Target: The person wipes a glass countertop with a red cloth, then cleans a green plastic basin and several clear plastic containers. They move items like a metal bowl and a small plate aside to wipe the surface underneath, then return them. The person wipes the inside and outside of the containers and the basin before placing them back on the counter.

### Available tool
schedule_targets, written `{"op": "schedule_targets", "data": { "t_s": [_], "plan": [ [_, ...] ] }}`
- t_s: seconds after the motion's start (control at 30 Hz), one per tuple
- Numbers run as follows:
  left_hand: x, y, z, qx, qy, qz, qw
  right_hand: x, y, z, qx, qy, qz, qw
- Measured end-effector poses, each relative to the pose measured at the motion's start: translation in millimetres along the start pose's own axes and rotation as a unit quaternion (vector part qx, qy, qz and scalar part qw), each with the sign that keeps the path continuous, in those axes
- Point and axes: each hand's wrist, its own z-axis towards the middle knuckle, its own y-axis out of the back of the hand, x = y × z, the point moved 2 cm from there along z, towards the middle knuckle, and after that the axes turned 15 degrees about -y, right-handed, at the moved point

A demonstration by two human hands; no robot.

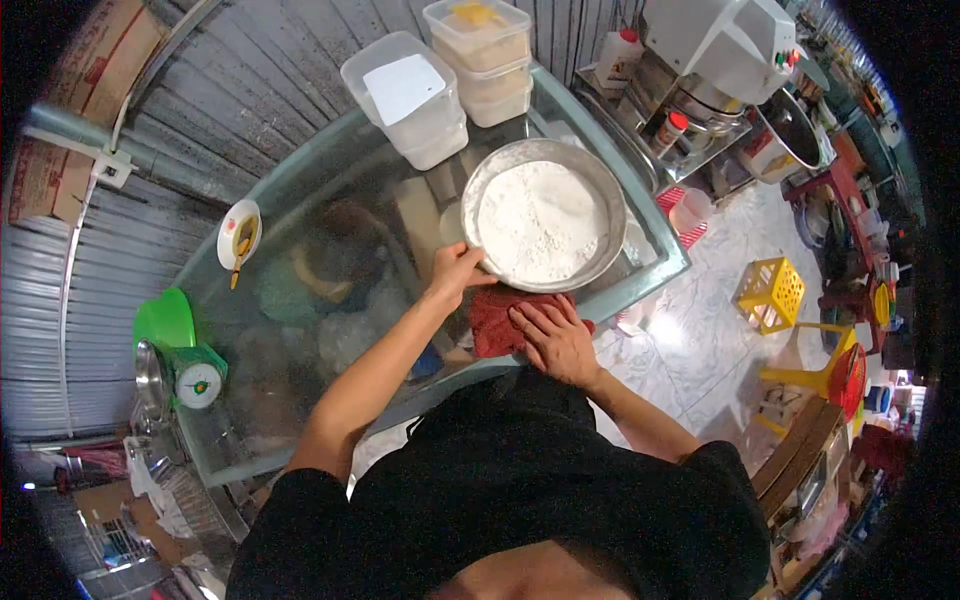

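Observation:
A round metal bowl (619,232) full of white powder (541,217), which looks like flour, stands on a glass-topped table (285,390) near its right end. My left hand (456,276) grips the bowl's rim at its near left side, thumb and fingers pinching the edge. Just below the bowl lies a dark red cloth (491,330) at the table's front edge. My right hand (553,336) presses flat on this cloth, its fingers spread and pointing towards the bowl. The palm side of that hand is hidden.
Stacked plastic tubs (480,75) and a lidded container with paper (405,90) stand behind the bowl. At left are a white dish with a brush (240,234), a green bowl (161,322) and a dial scale (199,384). A mixer (720,52) stands back right; a yellow stool (772,295) stands on the floor.

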Motion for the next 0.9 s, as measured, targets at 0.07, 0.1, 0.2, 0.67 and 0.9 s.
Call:
{"op": "schedule_targets", "data": {
  "t_s": [0.07,0.1,0.2,0.67,0.9],
  "plan": [
    [-14,14,-22,-0.004,0.009,0.001,1.000,-3,-1,3,0.023,-0.013,0.010,1.000],
    [-21,25,-36,-0.005,0.006,-0.013,1.000,-3,-1,6,0.036,-0.018,0.016,0.999],
    [-40,68,-71,-0.002,0.009,-0.030,0.999,-33,-21,33,-0.004,-0.039,-0.013,0.999],
    [25,256,-258,-0.338,-0.037,-0.051,0.939,-85,-19,154,-0.188,-0.189,-0.132,0.955],
    [61,282,-295,-0.445,-0.087,-0.054,0.890,78,-60,99,-0.004,0.069,-0.043,0.997]
  ]
}}
